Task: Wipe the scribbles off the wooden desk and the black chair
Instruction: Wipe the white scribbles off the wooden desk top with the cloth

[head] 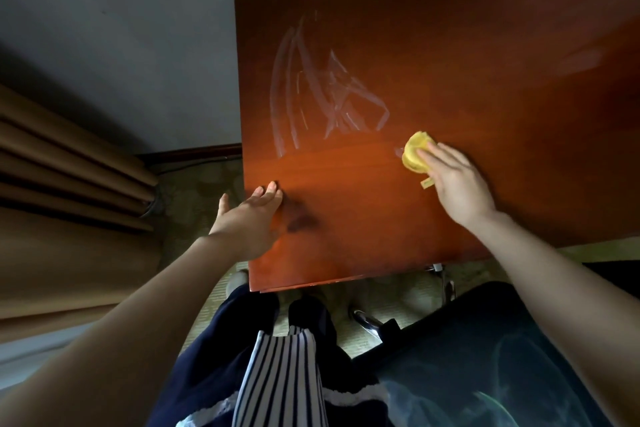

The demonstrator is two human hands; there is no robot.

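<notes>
Scribbles (311, 90): pale, chalky strokes on the left half of the bench (467, 45), well back from the near edge. Long strokes run near-to-far, and a tangle of shorter crossing lines sits at their right end.

Right hand (453, 180): your fingers lie nearly straight over a bunched yellow cloth (415, 149) and press it to the wood. Whether the thumb hooks under cannot be told. A small tag pokes out on the near side of the hand. One short pale mark (398, 151) lies just left of the cloth.

Left hand (252, 215): flat, fingers extended and holding nothing, with fingertips on the bench at its left edge.

Key relation: the main scribbles lie to the far left of the cloth. The tangle is near it and the long strokes are farther left. The cloth hand is the one placed to reach them. Your left hand sits closer to the long strokes but carries no cloth.

Judgement: the bench is partly done, and your next pass likely needs to sweep left and away, across the strokes.

Black chair (460, 350): near right, below the bench edge. Pale curved marks (519, 367) show on the seat, so it looks unwiped.
</notes>
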